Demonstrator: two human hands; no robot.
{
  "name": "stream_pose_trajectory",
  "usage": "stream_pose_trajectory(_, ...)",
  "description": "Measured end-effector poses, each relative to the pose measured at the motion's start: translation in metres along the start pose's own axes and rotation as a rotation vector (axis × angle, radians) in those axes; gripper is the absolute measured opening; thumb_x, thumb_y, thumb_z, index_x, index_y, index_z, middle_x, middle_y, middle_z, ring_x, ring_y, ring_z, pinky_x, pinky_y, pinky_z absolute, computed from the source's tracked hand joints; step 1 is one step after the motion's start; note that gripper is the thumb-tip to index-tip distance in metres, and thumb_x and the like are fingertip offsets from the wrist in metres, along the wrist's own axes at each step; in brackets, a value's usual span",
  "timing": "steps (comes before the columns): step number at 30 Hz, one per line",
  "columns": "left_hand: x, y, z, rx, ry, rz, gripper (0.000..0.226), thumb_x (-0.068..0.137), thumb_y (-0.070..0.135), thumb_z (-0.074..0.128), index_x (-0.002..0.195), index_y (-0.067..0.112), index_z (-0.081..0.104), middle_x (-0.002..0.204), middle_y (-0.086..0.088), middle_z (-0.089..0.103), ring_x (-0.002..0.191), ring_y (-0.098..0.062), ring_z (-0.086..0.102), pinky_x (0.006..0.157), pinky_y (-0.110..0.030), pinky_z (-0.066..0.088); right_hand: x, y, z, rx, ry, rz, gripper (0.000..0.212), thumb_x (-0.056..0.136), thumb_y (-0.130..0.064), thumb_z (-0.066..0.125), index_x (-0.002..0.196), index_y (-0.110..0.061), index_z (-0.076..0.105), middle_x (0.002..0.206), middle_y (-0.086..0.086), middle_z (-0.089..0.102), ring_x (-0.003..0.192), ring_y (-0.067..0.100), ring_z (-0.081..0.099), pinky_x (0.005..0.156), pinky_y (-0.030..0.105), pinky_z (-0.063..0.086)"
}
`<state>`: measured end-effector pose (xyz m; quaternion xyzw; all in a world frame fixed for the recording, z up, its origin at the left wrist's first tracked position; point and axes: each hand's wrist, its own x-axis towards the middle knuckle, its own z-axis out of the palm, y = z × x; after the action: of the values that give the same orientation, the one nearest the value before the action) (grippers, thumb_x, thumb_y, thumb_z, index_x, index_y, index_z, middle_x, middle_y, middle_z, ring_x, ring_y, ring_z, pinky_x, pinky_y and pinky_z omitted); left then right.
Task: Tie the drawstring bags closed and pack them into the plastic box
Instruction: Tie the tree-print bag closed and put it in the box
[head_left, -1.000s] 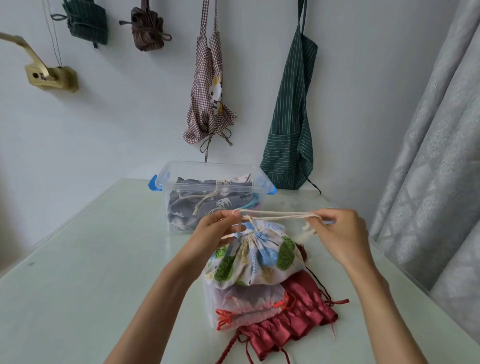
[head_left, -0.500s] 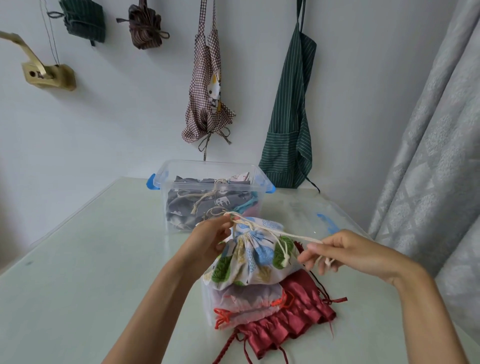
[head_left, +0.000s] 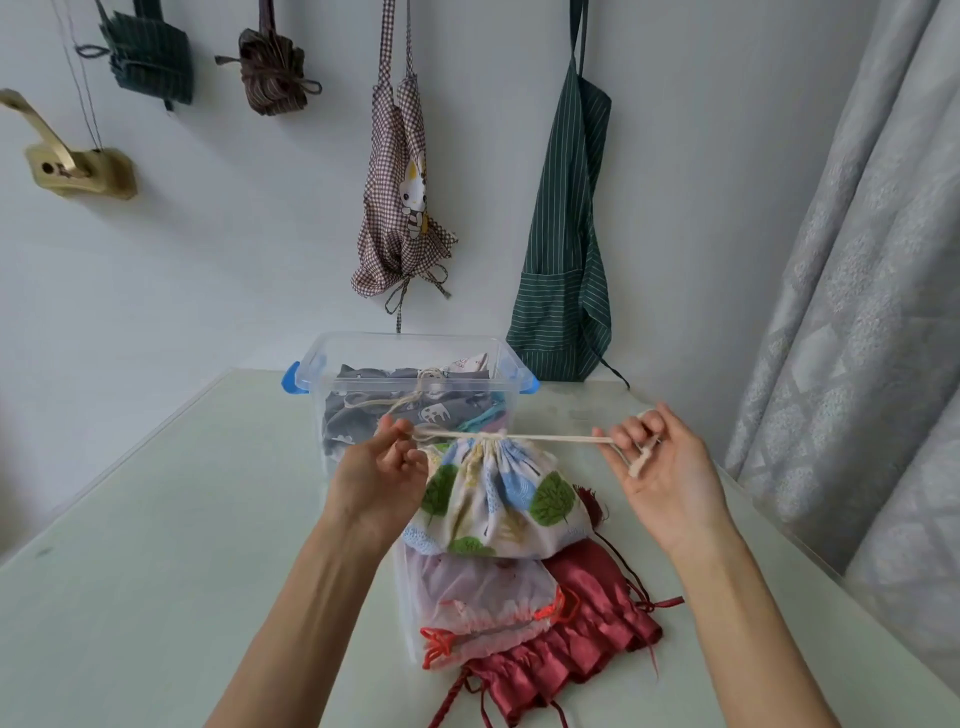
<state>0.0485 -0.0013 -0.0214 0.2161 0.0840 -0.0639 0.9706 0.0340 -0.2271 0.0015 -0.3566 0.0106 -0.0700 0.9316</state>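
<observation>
**A:** How far along would you put it?

**B:** Partway. The plastic box (head_left: 415, 364), just above the middle of the frame at the far side of the bench (head_left: 156, 545), already holds at least one grey printed bag (head_left: 363, 415) with a cream cord lying on top, plus bits of other fabric. I can't count how many are in there.

**A:** And the one being worked on?

**B:** The tree-print bag (head_left: 498, 493) sits at centre frame, on top of the stack. Its mouth is gathered tight, and the cream drawstring (head_left: 545, 438) runs taut sideways from the gathers. The left hand (head_left: 379, 467) pinches one end just left of the bag's mouth; the right hand (head_left: 670, 467) grips the other end, with cord wrapped around its fingers (head_left: 631, 434), over at centre right.

**A:** Knotted yet?

**B:** I can't tell whether a knot is formed at the gathers; it reads as cinching or pulling a knot snug.

**A:** What's left?

**B:** Finish this tie and put the bag in the box. Below it, lower centre, lie a sheer pink bag (head_left: 467, 597) with a red cord and a red satin bag (head_left: 582, 639), both apparently waiting.
</observation>
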Motion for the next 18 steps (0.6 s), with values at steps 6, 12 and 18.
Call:
stream_pose_trajectory(6,-0.003,-0.006,-0.003,0.435,0.047,0.238,0.026,0.093,0.008,0.050,0.109,0.026,0.058,0.068,0.009,0.058,0.059,-0.002,0.045,0.059,-0.016,0.034,0.006,0.001,-0.023,-0.369,0.128,0.151,0.041,0.098,-0.021,0.040,0.058,-0.016,0.033,0.043,-0.001,0.039,0.035,0.010,0.044,0.060,0.030,0.052)
stream_pose_trajectory(12,-0.015,0.005,0.002,1.116,-0.103,0.203,0.023,0.087,0.014,0.063,0.074,0.024,0.047,0.080,0.002,0.069,0.062,-0.005,0.054,0.062,-0.021,0.040,-0.005,-0.020,-0.031,-1.322,0.038,0.331,0.030,0.090,-0.030,0.060,0.069,-0.011,0.050,0.072,0.012,0.070,0.065,0.018,0.068,0.067,0.029,0.055)
stream_pose_trajectory(18,-0.018,-0.007,0.010,1.215,-0.248,0.221,0.009,0.095,0.013,0.054,0.091,0.013,0.046,0.084,0.002,0.074,0.064,-0.001,0.058,0.054,-0.012,0.042,-0.015,-0.018,-0.007,-1.591,-0.160,-0.008,0.042,0.080,-0.051,0.064,0.113,-0.027,0.056,0.115,-0.013,0.054,0.107,0.011,0.054,0.085,0.025,0.041)
